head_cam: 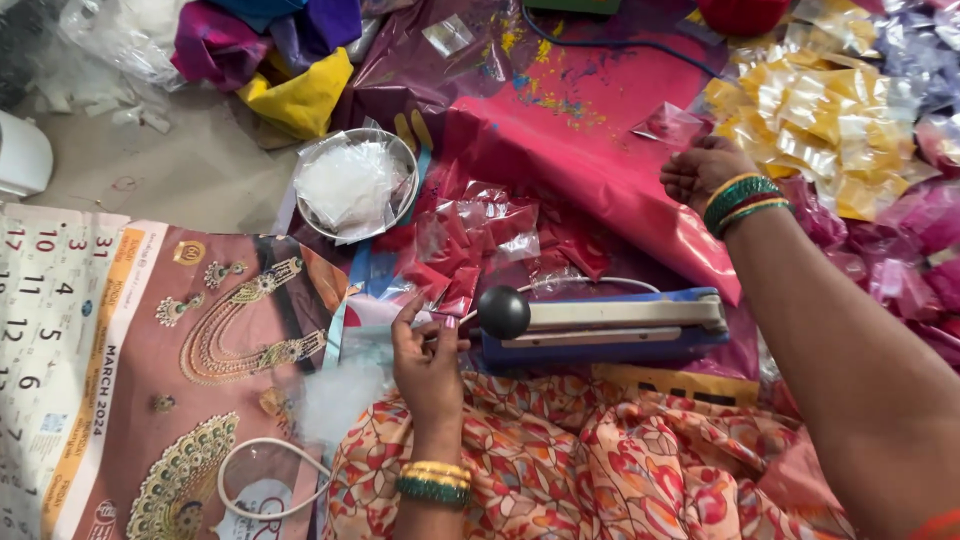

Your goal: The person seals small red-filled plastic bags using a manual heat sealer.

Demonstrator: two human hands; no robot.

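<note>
My left hand [428, 365] pinches a small clear plastic packet [440, 322] just left of the black knob [503, 312] of a blue heat sealer [620, 335] lying in front of my lap. My right hand [700, 170], with green and gold bangles on the wrist, is stretched out over the pink plastic sheet [600, 150]. Its fingers are loosely curled and I see nothing in it. A small red-filled packet [672, 125] lies just beyond its fingertips. Several red-filled packets [480, 235] are heaped between the sealer and a steel bowl.
A steel bowl [355, 185] holds empty clear pouches. Piles of yellow packets [810, 120] and pink packets [900, 250] lie at the right. A calendar sheet [150, 370] covers the floor at the left, with a white cord [265, 470] on it. Coloured cloth [280, 60] lies at the back.
</note>
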